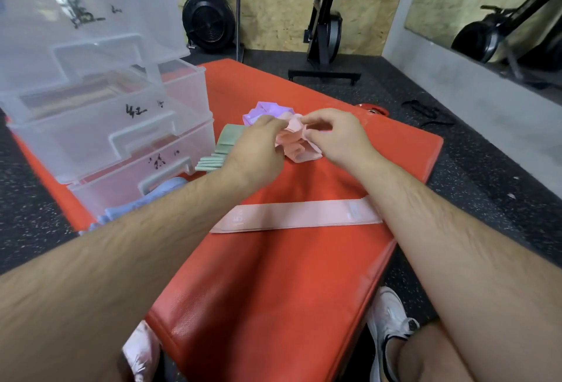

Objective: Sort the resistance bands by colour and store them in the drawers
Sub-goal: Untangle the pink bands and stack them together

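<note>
On the red mat [273, 275], sorting looks well advanced but storing hardly begun: the left hand [258, 144] and right hand [337, 135] both pinch a crumpled pink bundle [299, 146]. A flat pink band [298, 214], green stack [222, 150], purple bands [267, 111] and blue bands [146, 199] lie apart beside the clear drawers [106, 138], where no band plainly shows.

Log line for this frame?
left hand: grips crumpled pink bands | right hand: pinches same bands | flat pink band: on red mat | green bands: beside drawers
</note>
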Motion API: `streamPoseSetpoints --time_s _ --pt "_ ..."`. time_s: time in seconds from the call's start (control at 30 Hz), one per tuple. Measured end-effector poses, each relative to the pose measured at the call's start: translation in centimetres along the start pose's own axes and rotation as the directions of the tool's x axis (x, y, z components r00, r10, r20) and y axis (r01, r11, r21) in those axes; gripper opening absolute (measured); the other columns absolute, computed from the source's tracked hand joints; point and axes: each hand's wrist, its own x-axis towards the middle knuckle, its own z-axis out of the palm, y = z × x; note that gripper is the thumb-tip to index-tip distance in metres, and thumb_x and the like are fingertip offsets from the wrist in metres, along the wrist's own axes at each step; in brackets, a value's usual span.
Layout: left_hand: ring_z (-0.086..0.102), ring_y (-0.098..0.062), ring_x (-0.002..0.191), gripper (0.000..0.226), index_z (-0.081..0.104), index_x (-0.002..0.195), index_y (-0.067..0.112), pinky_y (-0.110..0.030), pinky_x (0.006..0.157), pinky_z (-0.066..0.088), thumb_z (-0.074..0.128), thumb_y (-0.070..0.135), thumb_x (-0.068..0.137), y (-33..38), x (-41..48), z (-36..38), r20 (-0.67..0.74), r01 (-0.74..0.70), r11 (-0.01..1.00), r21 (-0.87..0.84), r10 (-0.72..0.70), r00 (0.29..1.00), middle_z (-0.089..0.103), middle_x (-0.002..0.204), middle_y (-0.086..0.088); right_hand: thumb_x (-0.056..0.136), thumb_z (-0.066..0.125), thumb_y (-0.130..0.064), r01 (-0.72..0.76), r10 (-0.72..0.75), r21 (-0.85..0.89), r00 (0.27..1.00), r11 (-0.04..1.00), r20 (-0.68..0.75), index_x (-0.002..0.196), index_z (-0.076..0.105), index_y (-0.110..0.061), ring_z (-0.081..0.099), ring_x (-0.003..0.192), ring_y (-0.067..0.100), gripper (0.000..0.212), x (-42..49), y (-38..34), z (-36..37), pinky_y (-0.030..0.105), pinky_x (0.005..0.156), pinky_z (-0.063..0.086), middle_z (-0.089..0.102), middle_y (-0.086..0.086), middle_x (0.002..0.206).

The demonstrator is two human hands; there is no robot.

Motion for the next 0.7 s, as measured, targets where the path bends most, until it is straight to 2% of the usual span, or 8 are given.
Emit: streamPoseSetpoints --time_s 0.03,0.13,0.23,0.3,0.37,0.5,0.63,0.7 --pt "0.054 -0.025 0.118 0.054 0.059 0.134 0.018 -0.018 0.091 0.036 0.050 -0.001 0.084 0.2 -0.1 -0.7 -0.035 -0.024 0.999 -0.040 0.022 0.999 0.059 0.129 -0.005 0.086 0.066 -0.002 0.026 -0.026 0.020 0.999 0.999 -0.029 0.110 0.075 -0.011 0.066 0.094 0.007 0.027 -0.1 -0.6 -0.6 0.003 0.075 0.045 0.071 0.001 0.113" --pt "0.056 -0.023 0.116 0.053 0.058 0.133 0.022 -0.040 0.096 0.048 0.052 0.003 0.083 0.6 -0.2 -2.7 -0.137 -0.071 0.990 -0.118 0.055 0.989 0.056 0.131 0.002 0.087 0.067 -0.002 0.086 -0.080 0.089 0.994 0.992 -0.072 0.107 0.076 -0.015 0.067 0.097 0.005 0.025 -0.7 -2.5 -2.1 0.011 0.088 0.048 0.072 -0.003 0.107" --pt "0.054 -0.020 0.118 0.055 0.058 0.134 0.018 -0.042 0.101 0.044 0.055 -0.001 0.082 1.1 -0.5 -4.3 -0.213 -0.141 0.987 -0.081 0.121 0.969 0.056 0.131 0.002 0.088 0.066 0.000 0.138 -0.124 0.146 0.987 0.980 -0.100 0.107 0.076 -0.014 0.065 0.089 -0.008 0.025 -1.7 -3.9 -2.8 0.006 0.081 0.046 0.070 -0.011 0.103" --pt "0.053 -0.019 0.122 0.055 0.057 0.136 0.016 -0.041 0.104 0.043 0.055 -0.001 0.083 1.4 -0.6 -4.9 -0.237 -0.169 0.984 -0.063 0.150 0.960 0.055 0.134 0.001 0.089 0.064 0.001 0.163 -0.147 0.163 0.984 0.973 -0.104 0.108 0.076 -0.014 0.065 0.089 -0.010 0.027 -2.2 -4.2 -2.8 0.005 0.081 0.045 0.070 -0.009 0.107" --pt "0.048 -0.017 0.129 0.056 0.054 0.139 0.014 -0.037 0.109 0.039 0.056 0.001 0.085 1.6 -0.9 -5.0 -0.235 -0.162 0.984 -0.073 0.141 0.962 0.052 0.140 0.001 0.090 0.063 0.001 0.176 -0.157 0.183 0.981 0.967 -0.115 0.108 0.075 -0.016 0.067 0.095 -0.005 0.027 -2.6 -4.5 -2.8 0.007 0.084 0.046 0.071 -0.006 0.113" --pt "0.036 -0.010 0.140 0.061 0.043 0.148 0.014 -0.013 0.113 0.024 0.057 0.003 0.090 2.1 -1.5 -5.2 -0.191 -0.137 0.985 -0.109 0.115 0.975 0.038 0.153 0.002 0.091 0.063 0.000 0.209 -0.178 0.233 0.973 0.950 -0.149 0.107 0.075 -0.017 0.068 0.097 -0.001 0.026 -3.0 -5.3 -3.1 0.011 0.085 0.048 0.071 -0.006 0.115" --pt "0.042 -0.011 0.136 0.074 0.027 0.152 0.039 -0.034 0.108 0.043 0.065 0.027 0.090 1.4 -1.6 -4.6 -0.078 -0.046 0.971 -0.234 0.028 0.997 0.032 0.153 0.005 0.093 0.061 0.001 0.243 -0.197 0.312 0.965 0.918 -0.172 0.110 0.074 -0.010 0.073 0.097 0.013 0.024 -3.2 -6.0 -3.4 0.028 0.082 0.057 0.070 -0.001 0.116" --pt "0.054 -0.009 0.120 0.077 0.024 0.148 0.051 -0.031 0.095 0.050 0.068 0.035 0.087 1.3 -2.0 -4.2 -0.044 0.027 0.966 -0.257 -0.040 0.998 0.040 0.141 0.009 0.094 0.060 0.002 0.256 -0.202 0.372 0.963 0.892 -0.176 0.112 0.072 -0.004 0.075 0.094 0.017 0.023 -3.4 -6.6 -3.5 0.028 0.077 0.058 0.069 0.003 0.118"
